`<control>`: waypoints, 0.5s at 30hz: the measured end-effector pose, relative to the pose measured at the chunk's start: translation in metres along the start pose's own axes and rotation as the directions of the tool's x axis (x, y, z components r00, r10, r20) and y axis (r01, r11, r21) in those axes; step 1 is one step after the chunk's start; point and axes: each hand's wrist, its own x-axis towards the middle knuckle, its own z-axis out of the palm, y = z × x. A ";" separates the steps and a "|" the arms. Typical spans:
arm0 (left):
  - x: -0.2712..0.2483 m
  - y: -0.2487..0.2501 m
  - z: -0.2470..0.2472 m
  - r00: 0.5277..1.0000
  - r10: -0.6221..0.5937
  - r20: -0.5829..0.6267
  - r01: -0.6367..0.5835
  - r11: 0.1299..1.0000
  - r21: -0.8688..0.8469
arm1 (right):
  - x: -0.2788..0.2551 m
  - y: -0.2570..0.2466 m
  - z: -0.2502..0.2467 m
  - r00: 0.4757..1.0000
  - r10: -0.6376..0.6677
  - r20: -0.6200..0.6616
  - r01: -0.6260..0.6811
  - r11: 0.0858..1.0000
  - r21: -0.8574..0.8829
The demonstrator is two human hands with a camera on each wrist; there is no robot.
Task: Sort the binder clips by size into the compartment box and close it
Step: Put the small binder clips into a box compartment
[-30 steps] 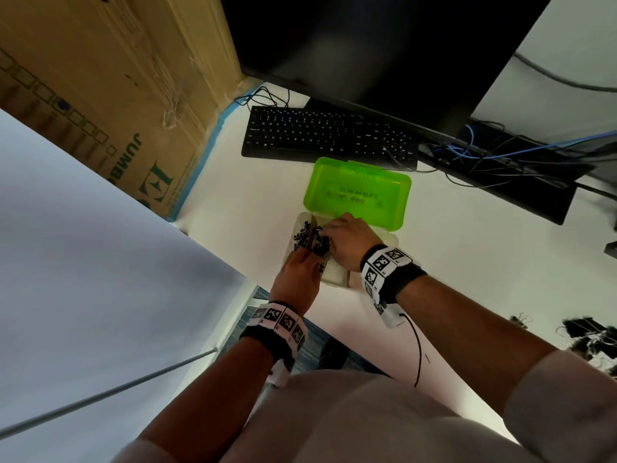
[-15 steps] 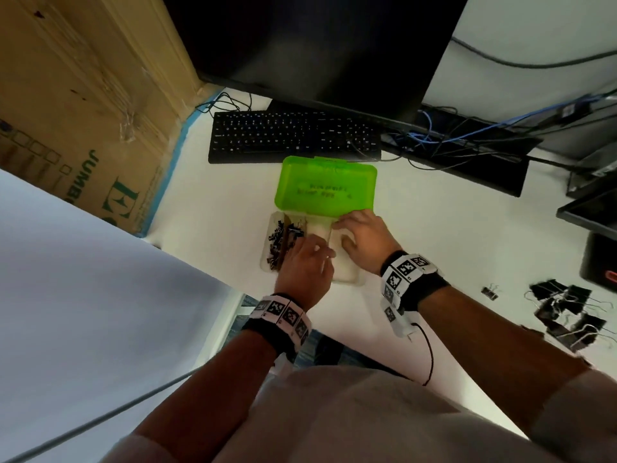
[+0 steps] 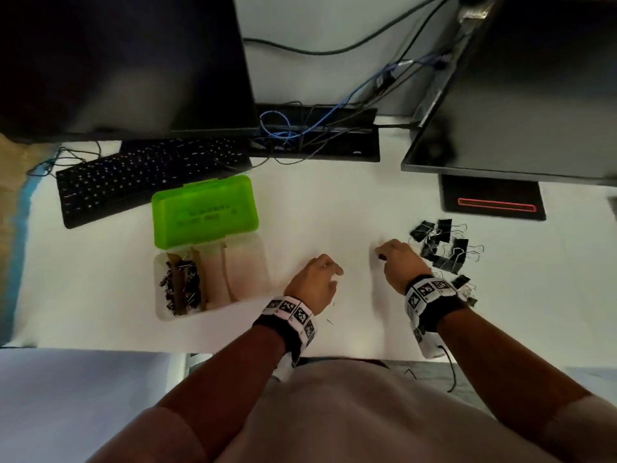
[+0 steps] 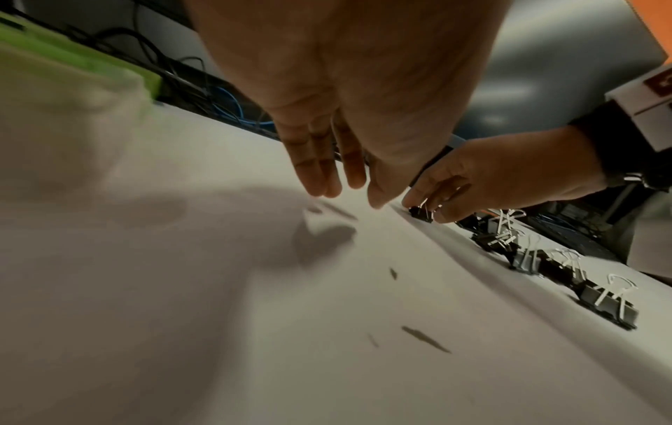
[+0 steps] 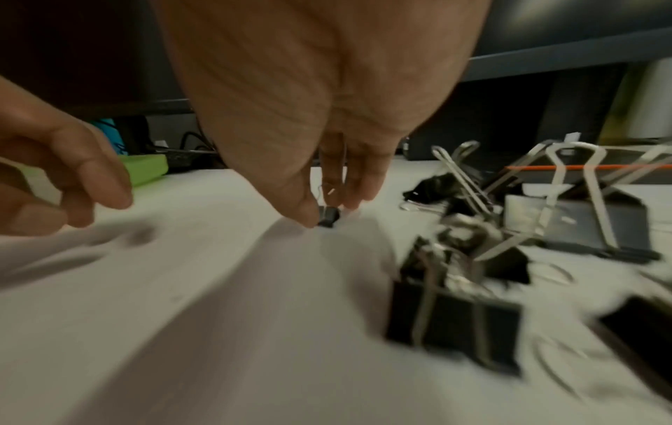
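The compartment box [image 3: 248, 262] stands open at the left, its green lid [image 3: 204, 212] tilted back. Several small black clips [image 3: 182, 284] fill its leftmost compartments. A pile of larger black binder clips [image 3: 444, 248] lies on the white desk at the right. My right hand [image 3: 384, 255] pinches one small black clip [image 5: 328, 216] against the desk, just left of that pile. My left hand [image 3: 329, 272] hovers over the desk between box and pile, fingers relaxed, holding nothing.
A black keyboard [image 3: 140, 178] lies behind the box. Two monitors [image 3: 117, 61] and a tangle of cables [image 3: 300, 128] line the back. A black stand base [image 3: 490, 202] with a red line sits behind the clip pile. The desk's front edge runs under my wrists.
Both hands have left the box and moved right across the desk. The right hand now pinches a small clip beside the pile. The head view has swung right.
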 end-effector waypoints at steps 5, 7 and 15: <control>0.013 0.018 0.016 0.996 -0.041 0.074 0.043 0.999 -0.031 | -0.015 -0.003 0.009 0.998 -0.039 0.040 0.034 0.992 0.119; 0.015 0.024 0.019 0.993 -0.079 0.090 0.085 0.994 -0.070 | -0.021 -0.010 0.011 1.000 -0.028 -0.001 0.027 0.956 0.291; 0.010 0.028 -0.004 0.971 -0.134 -0.196 0.070 0.950 -0.304 | -0.009 -0.047 -0.015 0.992 -0.072 -0.107 0.126 0.725 0.677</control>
